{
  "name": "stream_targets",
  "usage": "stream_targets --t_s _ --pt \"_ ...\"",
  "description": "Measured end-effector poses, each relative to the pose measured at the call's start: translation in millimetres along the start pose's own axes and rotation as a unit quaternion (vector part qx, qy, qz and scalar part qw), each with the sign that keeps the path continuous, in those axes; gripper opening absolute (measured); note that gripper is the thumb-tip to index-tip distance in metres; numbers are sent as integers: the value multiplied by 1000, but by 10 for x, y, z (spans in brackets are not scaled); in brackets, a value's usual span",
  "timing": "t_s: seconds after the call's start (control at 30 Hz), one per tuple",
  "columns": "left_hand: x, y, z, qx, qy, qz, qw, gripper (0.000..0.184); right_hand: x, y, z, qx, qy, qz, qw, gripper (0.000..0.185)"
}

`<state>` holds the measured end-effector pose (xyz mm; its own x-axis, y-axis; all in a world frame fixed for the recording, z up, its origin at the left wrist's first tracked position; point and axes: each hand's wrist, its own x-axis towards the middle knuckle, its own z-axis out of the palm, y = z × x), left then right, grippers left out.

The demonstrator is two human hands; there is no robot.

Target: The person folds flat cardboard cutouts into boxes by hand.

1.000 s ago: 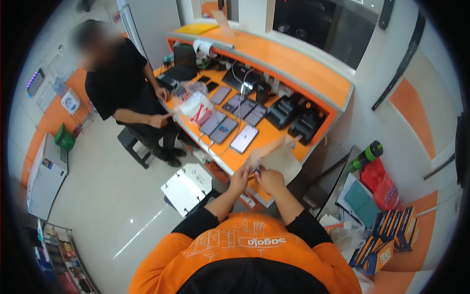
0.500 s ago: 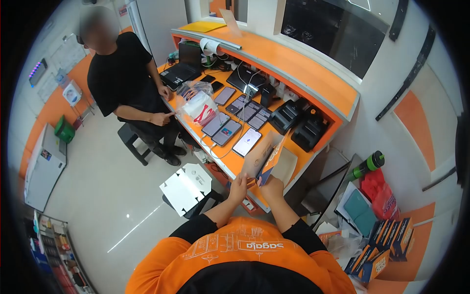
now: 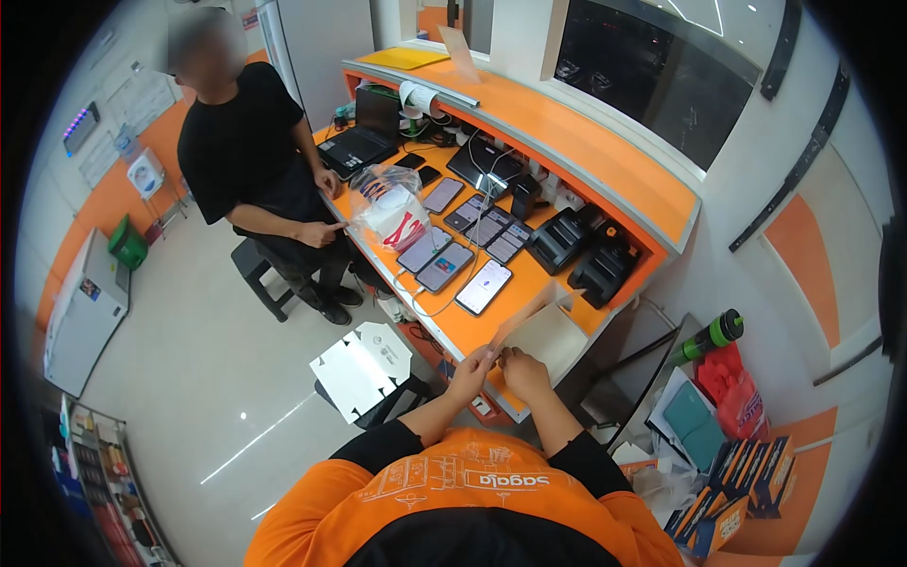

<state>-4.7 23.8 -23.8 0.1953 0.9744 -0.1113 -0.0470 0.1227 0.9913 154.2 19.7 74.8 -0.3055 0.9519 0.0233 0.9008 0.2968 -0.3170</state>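
Your left hand (image 3: 470, 373) has the card (image 3: 521, 323) pinched near its bottom end, standing up over the near right corner of the desk (image 3: 520, 284). Your right hand (image 3: 525, 373) is right beside it, fingers curled; can't tell if they're gripping it too. I'd keep the left pinch light and work the crease with the right fingertips, so it doesn't buckle. Watch the top end too, it's close to that pale sheet (image 3: 559, 344).
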Motion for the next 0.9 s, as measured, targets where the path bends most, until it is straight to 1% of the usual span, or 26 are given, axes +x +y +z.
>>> stream_targets --t_s 0.07,0.17,0.27,0.3,0.37,0.4,0.43,0.47,0.53,0.6,0.67,0.73,0.8,0.87,0.9 --pt "-44 120 16 -37 -27 43 998 41 16 9 7 34 -8 21 999 24" --pt "-55 130 33 -181 -23 23 983 45 35 73 -131 167 -40 17 985 25" --pt "-98 104 43 -204 112 -39 972 44 -14 281 -169 319 48 -10 947 26" --pt "-106 113 67 -217 159 -26 963 37 -69 311 -411 338 66 16 939 21" --pt "-95 2 -6 -194 163 -45 966 30 -178 383 -678 310 159 186 918 20" --pt "-86 -34 -30 -181 165 -56 968 27 -200 525 -653 217 250 204 921 20" --pt "-161 167 26 -180 155 -54 970 23 -219 710 -582 120 336 218 908 21" --pt "-235 272 94 -157 111 -81 978 26 -226 930 -513 138 323 239 905 26" --pt "-231 442 151 -106 36 -118 987 34 -218 1352 -126 208 301 233 901 36" --pt "-188 371 282 -11 8 -71 997 51 -247 1564 -5 301 130 238 914 47" --pt "-118 247 330 131 30 9 991 69 -328 1309 -169 280 119 184 935 50" --pt "-20 159 280 169 32 55 984 71 -422 1044 -218 266 128 177 939 51" --pt "19 433 157 250 17 59 966 63 -489 813 -287 252 111 201 940 50" --pt "70 623 85 292 6 -18 956 61 -440 1302 293 371 127 143 909 54" --pt "105 723 41 298 1 -46 954 61 -578 860 -52 451 114 239 852 53"
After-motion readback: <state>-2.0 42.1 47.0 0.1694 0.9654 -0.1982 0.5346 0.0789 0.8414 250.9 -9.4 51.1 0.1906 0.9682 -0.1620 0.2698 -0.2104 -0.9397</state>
